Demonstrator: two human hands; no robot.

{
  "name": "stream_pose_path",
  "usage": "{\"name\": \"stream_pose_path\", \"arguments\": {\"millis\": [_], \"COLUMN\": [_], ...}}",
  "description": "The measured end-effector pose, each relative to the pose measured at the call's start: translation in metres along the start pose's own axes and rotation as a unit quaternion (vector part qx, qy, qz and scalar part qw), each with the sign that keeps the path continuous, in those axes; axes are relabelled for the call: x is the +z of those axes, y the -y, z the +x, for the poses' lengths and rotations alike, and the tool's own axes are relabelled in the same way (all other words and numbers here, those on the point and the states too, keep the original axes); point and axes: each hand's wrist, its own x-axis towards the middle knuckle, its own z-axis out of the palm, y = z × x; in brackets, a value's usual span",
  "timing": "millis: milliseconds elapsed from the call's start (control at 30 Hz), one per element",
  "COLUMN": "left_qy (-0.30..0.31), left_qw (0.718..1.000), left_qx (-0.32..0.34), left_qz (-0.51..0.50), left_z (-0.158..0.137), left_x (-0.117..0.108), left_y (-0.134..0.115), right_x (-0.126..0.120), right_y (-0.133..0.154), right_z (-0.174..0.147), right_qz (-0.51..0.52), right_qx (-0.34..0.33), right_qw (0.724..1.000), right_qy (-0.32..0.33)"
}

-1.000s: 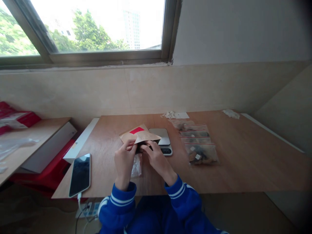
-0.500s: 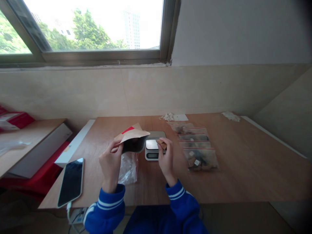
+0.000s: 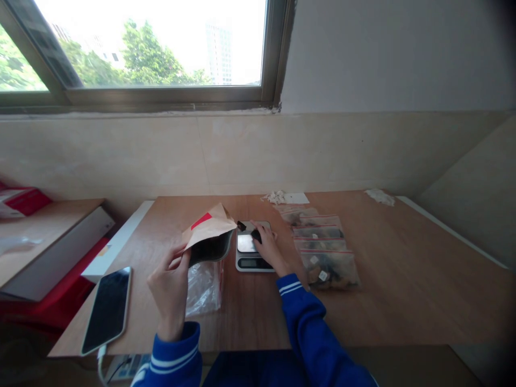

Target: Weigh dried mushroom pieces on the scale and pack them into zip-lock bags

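Note:
My left hand point(image 3: 169, 285) pinches the edge of a brown kraft paper pouch point(image 3: 209, 223) with a red label. The pouch is tilted, its mouth gaping towards me and its inside dark. Over a small digital scale point(image 3: 244, 264) reaches my right hand point(image 3: 269, 248), fingers closed around a dark piece point(image 3: 256, 235) at the plate. Another dark brown piece point(image 3: 241, 226) shows near the plate's back left, beside the pouch's corner. What kind of pieces they are I cannot tell. Below the pouch lies a clear plastic bag point(image 3: 205, 290).
Several zip bags point(image 3: 332, 269) with dark and brown contents lie in a row right of the scale. A charging phone point(image 3: 108, 303) lies at the table's left. White scraps point(image 3: 276, 197) and a white paper point(image 3: 296, 198) are at the back, another whitish heap point(image 3: 379, 196) further right.
My right hand has moved forward and left, down onto the scale plate. The pouch in my left hand has shifted left and tipped. A dark piece now shows near the plate's back left.

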Motion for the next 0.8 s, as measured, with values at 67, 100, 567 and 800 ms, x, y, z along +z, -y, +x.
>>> {"name": "stream_pose_path", "arguments": {"millis": [67, 100, 567, 800], "left_qy": [0.001, 0.002, -0.037, -0.032], "left_qw": [1.0, 1.0, 0.999, 0.999], "left_qx": [-0.004, -0.006, -0.028, -0.026], "left_qz": [0.002, 0.003, -0.002, -0.015], "left_z": [0.001, 0.001, 0.001, -0.002], "left_x": [-0.001, -0.002, -0.01, -0.013], "left_y": [0.001, 0.002, 0.005, 0.007], "right_x": [-0.002, -0.003, -0.005, -0.008], "right_y": [-0.002, -0.003, -0.018, 0.015], "right_z": [-0.001, 0.0, 0.01, 0.03], "right_qz": [0.001, 0.004, 0.095, 0.009], "right_qx": [0.007, 0.009, -0.03, -0.075], "right_qw": [1.0, 1.0, 0.99, 0.997], "right_qy": [0.001, 0.0, -0.101, 0.014]}}
